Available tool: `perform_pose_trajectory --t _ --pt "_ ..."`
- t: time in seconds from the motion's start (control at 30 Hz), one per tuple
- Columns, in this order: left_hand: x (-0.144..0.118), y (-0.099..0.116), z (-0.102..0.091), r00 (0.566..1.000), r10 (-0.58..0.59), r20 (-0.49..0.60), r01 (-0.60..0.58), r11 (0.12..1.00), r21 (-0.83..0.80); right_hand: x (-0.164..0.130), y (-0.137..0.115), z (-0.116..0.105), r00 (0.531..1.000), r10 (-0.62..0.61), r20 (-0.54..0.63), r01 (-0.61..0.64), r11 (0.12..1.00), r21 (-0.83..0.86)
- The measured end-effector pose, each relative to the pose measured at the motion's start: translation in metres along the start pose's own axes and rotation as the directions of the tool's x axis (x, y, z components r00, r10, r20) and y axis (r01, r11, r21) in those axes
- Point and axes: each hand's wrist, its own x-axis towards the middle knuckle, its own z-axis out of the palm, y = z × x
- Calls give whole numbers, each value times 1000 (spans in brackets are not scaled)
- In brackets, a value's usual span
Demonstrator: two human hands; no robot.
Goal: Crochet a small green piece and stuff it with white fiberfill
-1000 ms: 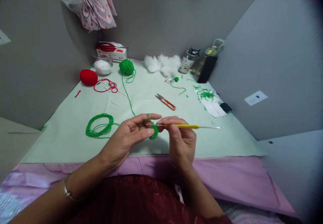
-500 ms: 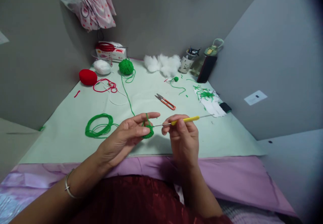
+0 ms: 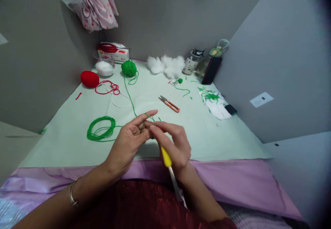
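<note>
My left hand (image 3: 130,140) holds a small green crochet piece, now mostly hidden between my fingers, with green yarn (image 3: 146,117) looped over the forefinger. My right hand (image 3: 173,144) grips a crochet hook with a yellow handle (image 3: 166,157), whose metal tail points back toward my body. The fingertips of both hands meet above the near part of the pale green table cover (image 3: 144,146). The yarn strand runs from my left hand up to a green yarn ball (image 3: 129,68) at the back.
A green yarn coil (image 3: 101,128) lies left of my hands. Orange-handled snips (image 3: 169,104) lie in the middle. At the back sit a red yarn ball (image 3: 89,79), a white ball (image 3: 104,68), white stuffing (image 3: 167,65), a box (image 3: 113,52) and bottles (image 3: 204,62). Green scraps (image 3: 210,96) lie right.
My right hand turned the hook from pointing right to pointing back toward me and moved left against my left hand. The green piece is now covered by fingers.
</note>
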Motion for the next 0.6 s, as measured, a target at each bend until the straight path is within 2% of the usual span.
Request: perform_pose_trajectory --t 0.07,0.13,0.2,0.23,0.3,0.37,0.4,0.43,0.5,0.6 --pt "2 2 -2 992 -122 31 124 990 -70 1 1 -1 999 -36 -18 36 999 6" --pt "4 5 -3 985 -169 36 172 979 -109 4 1 -3 994 95 -58 -84 982 168" --pt "4 7 -1 996 -93 -4 92 989 -120 8 0 -3 963 261 -66 -228 921 315" --pt "3 7 1 999 -37 -27 33 993 -109 8 0 -2 956 287 -58 -252 908 334" --pt "2 8 5 999 21 -44 -25 996 -82 8 0 0 976 209 -62 -187 948 256" --pt "0 8 7 999 -47 -5 46 994 -99 6 1 2 994 84 -67 -74 988 139" --pt "1 9 6 994 -107 21 109 987 -121 6 1 2 995 63 -84 -52 991 125" --pt "1 10 4 986 -164 42 169 976 -139 6 2 1 990 96 -102 -78 984 163" --pt "3 12 0 979 -201 46 205 967 -151 7 3 -1 960 253 -121 -201 922 330" --pt "3 11 -2 994 -109 22 111 988 -104 11 3 -1 906 419 -65 -324 784 530"
